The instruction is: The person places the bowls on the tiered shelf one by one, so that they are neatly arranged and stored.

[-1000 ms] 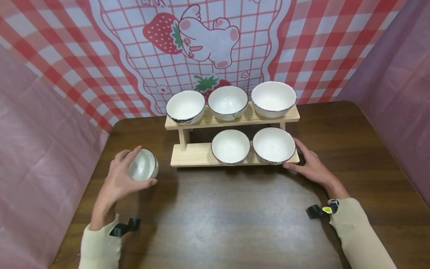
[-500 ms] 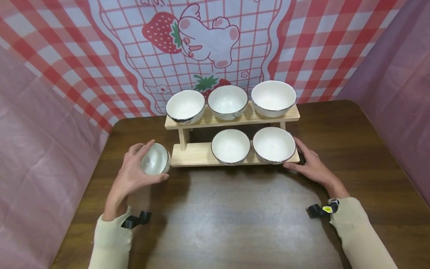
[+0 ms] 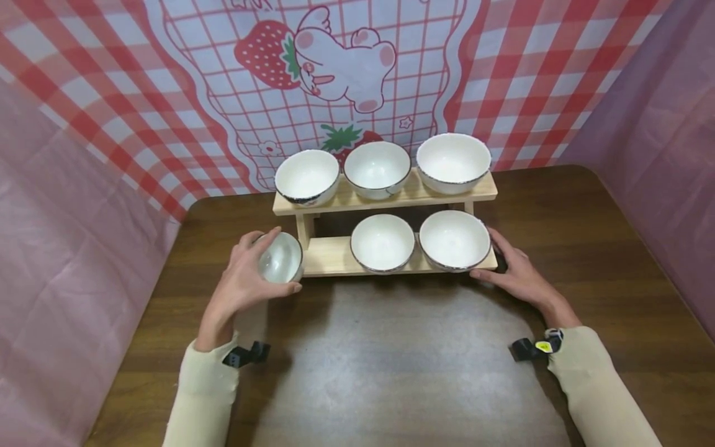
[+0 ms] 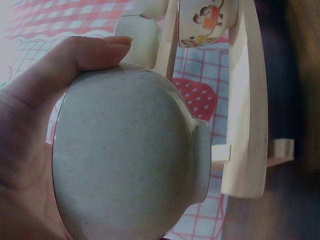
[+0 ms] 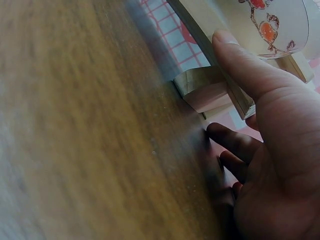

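My left hand [image 3: 244, 273] grips a small bowl [image 3: 282, 257] by its sides, thumb toward the front. The bowl has a dark rim. In the left wrist view its speckled pale outside [image 4: 122, 155] and foot ring face the wooden rack's lower board [image 4: 245, 125], with a gap between. From the head view it covers the left end of that lower shelf [image 3: 329, 257]. My right hand [image 3: 519, 276] holds the rack's right end. In the right wrist view the thumb [image 5: 240, 55] lies along the board's edge; the index finger is mostly hidden behind the board.
On the lower shelf stand a middle bowl [image 3: 382, 244] and a right bowl [image 3: 455, 241]. The upper shelf [image 3: 352, 202] carries three bowls, left [image 3: 308, 177], middle [image 3: 377, 167] and right [image 3: 454, 161]. A checked cloth [image 3: 503, 74] hangs behind the brown table [image 3: 391, 372].
My left hand has carried the small bowl rightward and slightly back, from beside the rack to the lower shelf's left end. My right hand stays at the rack's right end.
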Demonstrator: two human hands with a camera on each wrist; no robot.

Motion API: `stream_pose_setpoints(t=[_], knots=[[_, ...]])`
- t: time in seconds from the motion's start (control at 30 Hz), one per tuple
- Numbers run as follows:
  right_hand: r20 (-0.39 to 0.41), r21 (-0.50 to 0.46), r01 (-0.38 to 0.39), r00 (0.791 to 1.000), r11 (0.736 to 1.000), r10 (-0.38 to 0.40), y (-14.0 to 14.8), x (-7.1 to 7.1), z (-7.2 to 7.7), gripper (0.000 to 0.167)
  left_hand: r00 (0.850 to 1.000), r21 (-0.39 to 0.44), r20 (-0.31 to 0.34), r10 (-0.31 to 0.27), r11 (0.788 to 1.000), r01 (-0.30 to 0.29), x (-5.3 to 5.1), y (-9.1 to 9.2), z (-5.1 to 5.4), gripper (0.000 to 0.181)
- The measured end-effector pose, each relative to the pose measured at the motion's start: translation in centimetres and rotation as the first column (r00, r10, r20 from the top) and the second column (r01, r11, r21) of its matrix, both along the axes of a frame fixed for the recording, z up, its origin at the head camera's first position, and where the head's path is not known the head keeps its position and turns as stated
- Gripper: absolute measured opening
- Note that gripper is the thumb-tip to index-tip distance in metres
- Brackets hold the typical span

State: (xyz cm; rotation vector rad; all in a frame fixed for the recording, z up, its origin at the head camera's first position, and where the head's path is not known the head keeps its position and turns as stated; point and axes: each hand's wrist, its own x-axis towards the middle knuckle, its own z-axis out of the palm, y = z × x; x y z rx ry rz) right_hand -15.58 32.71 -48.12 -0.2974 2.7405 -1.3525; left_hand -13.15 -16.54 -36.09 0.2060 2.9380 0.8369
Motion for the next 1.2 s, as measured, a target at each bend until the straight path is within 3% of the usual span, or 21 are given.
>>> stream_pose_setpoints(t=[0.4,0.8,1.2], knots=[[0.004,-0.007,-0.004,1.0,1.0,0.004,-0.1,-0.1,0.1,0.102,1.0,0.017,-0.006,-0.028,0.999,0.028,-1.3,1.7,-0.6,0.104],[0.006,-0.002,0.002,1.0,1.0,-0.002,0.0,-0.1,0.0,0.101,0.999,0.042,0.02,-0.035,0.999,0.034,-2.1,3.4,-0.9,0.104],[0.004,-0.002,0.005,1.0,1.0,-0.005,-0.1,-0.1,-0.1,0.101,0.999,0.036,0.001,-0.042,0.998,0.042,-2.7,4.5,-1.3,0.105]])
